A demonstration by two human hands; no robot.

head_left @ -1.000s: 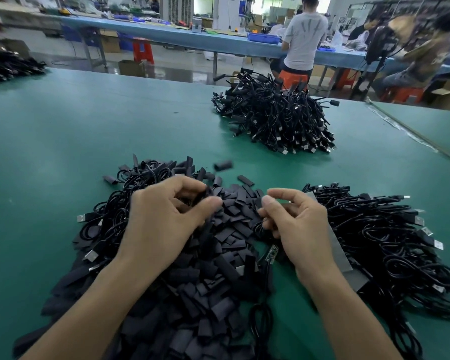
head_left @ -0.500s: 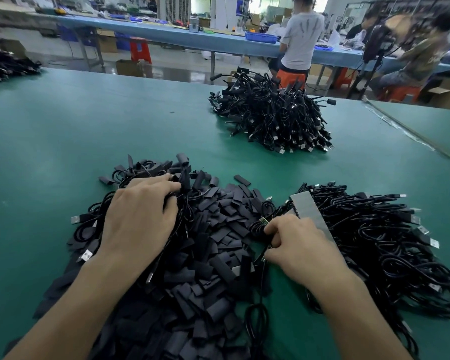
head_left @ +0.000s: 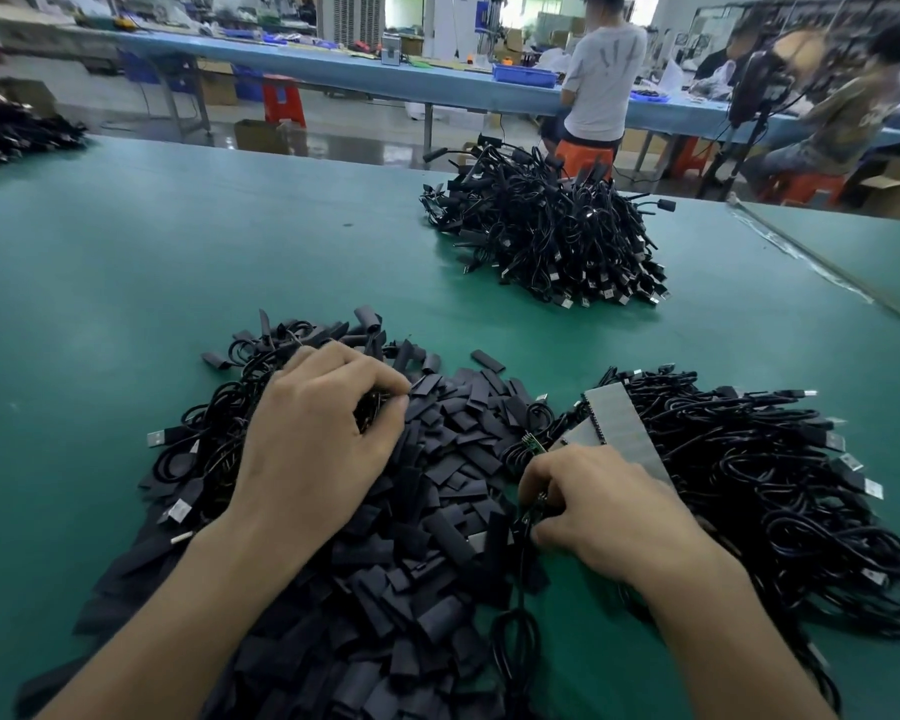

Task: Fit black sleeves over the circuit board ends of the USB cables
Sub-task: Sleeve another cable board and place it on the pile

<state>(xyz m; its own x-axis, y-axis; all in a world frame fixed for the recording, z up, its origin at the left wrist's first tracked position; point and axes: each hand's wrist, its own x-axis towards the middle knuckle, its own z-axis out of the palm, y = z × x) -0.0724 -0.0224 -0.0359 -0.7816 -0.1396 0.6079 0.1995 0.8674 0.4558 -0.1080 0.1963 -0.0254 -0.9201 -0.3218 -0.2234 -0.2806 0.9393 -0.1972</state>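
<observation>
Compared with half a second before, the left hand [head_left: 313, 449] is no longer flat. Its fingers now curl round a looped cable [head_left: 371, 407] at the upper edge of the black sleeves [head_left: 411, 589], which fill the lower middle of the frame. The right hand [head_left: 614, 517] sits lower now, and its fingertips pinch a thin cable [head_left: 523, 532] beside the grey strip [head_left: 624, 428]. A green circuit board [head_left: 534, 443] lies just above this hand. The USB cables [head_left: 780, 491] are heaped at lower right, with another heap [head_left: 552, 236] at upper middle. The white plug labels are too small to read.
</observation>
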